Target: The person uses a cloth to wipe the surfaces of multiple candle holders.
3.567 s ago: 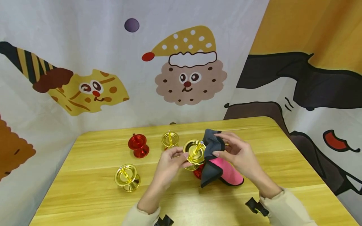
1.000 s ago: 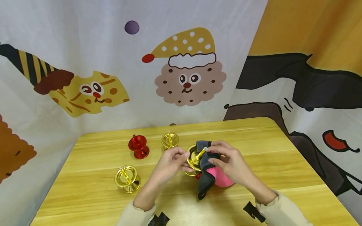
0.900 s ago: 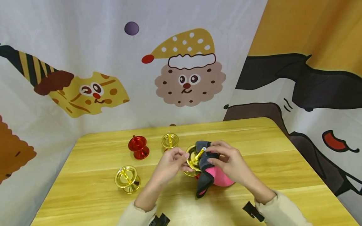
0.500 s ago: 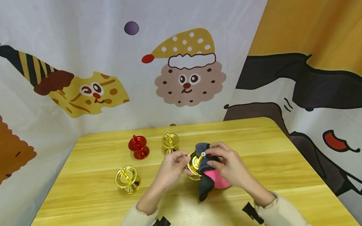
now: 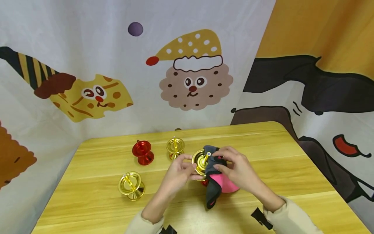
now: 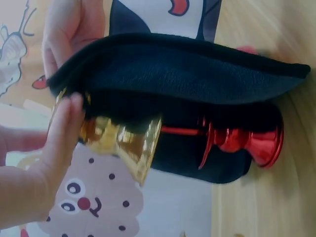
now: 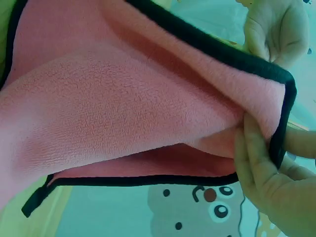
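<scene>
My left hand grips a gold candle holder by the rim of its cup, thumb uppermost. A thin yellow stem rises from the cup's middle. My right hand pinches a cloth, pink on one face, dark grey on the other, edged in black. Its grey fold lies against the cup's right side, beside the stem. In the right wrist view the pink face spreads wide. Under the gold base, in the left wrist view, a red candle holder stands on the table, partly hidden from the head view.
Another red candle holder stands at the back left of the wooden table. Two more gold candle holders stand there, one at the back and one nearer on the left. A printed curtain hangs behind the table.
Since the oldest frame, the right hand has brought the cloth left and down onto the gold cup's side. In the last half second the holder has risen slightly and its tilt has shifted.
</scene>
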Action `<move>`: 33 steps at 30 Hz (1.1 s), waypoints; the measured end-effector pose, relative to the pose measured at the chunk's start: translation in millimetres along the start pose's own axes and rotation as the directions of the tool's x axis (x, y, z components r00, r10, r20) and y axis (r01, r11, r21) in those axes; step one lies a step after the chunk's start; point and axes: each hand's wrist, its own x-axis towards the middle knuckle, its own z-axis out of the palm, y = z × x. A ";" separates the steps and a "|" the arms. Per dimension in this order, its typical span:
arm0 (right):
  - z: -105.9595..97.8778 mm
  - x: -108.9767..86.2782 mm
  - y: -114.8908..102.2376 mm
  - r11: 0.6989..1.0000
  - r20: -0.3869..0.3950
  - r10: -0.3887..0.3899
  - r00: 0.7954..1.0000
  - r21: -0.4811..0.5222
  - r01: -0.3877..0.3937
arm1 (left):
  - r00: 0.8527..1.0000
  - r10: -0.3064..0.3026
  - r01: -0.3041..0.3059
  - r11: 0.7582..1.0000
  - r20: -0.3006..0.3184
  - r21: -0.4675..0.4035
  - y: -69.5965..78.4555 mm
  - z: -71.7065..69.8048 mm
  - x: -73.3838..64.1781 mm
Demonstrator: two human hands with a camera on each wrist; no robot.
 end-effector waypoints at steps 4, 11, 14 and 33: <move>1.6 -0.2 1.0 1.000 -0.019 -0.004 1.000 0.022 0.004 | 1.000 0.028 -0.028 0.998 0.010 0.047 1.1 -2.6 1.0; 3.3 1.1 2.6 0.998 -0.015 -0.024 1.000 0.051 0.025 | 0.993 0.058 -0.054 0.998 -0.107 0.039 3.6 -3.2 4.3; 0.3 -0.1 2.1 0.998 -0.026 -0.019 0.999 0.065 0.021 | 0.987 0.075 -0.072 0.997 -0.139 0.021 5.3 -5.8 5.9; 4.1 -3.3 14.4 0.977 -0.063 -0.029 0.998 0.207 0.041 | 0.983 0.091 -0.097 0.995 -0.158 -0.028 8.8 -8.5 8.4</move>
